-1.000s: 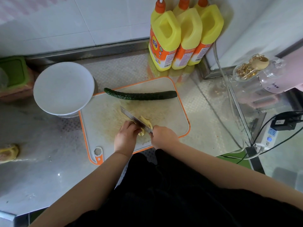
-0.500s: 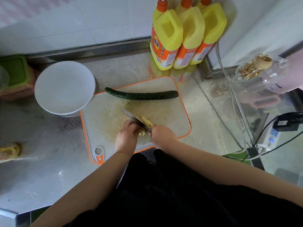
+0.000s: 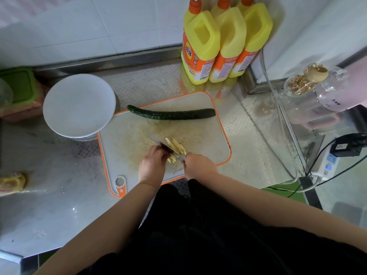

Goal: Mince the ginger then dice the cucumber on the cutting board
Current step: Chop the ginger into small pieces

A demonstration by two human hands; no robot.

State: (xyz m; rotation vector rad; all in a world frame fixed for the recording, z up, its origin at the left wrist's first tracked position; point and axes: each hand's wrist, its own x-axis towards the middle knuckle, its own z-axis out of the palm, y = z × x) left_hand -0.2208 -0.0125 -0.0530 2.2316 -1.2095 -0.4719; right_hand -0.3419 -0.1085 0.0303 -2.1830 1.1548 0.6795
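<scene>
A white cutting board [image 3: 208, 139] with an orange rim lies on the steel counter. A whole dark green cucumber [image 3: 170, 114] lies along its far edge. Pale yellow ginger strips [image 3: 176, 146] sit near the board's front. My left hand [image 3: 152, 165] has curled fingers pressing down on the ginger. My right hand [image 3: 198, 165] grips the handle of a knife [image 3: 156, 140], whose blade stands on the ginger right beside my left fingers. Part of the ginger is hidden under the blade and fingers.
A white round plate [image 3: 79, 105] stands just left of the board. Three yellow detergent bottles [image 3: 224, 44] stand behind it. A glass jar [image 3: 309, 86], cables and a power strip [image 3: 325, 167] are at the right. A green container [image 3: 19, 86] sits far left.
The knife blade has shifted slightly along the ginger between cuts, and more separate strips lie to its right. Both hands stay in place at the board's front.
</scene>
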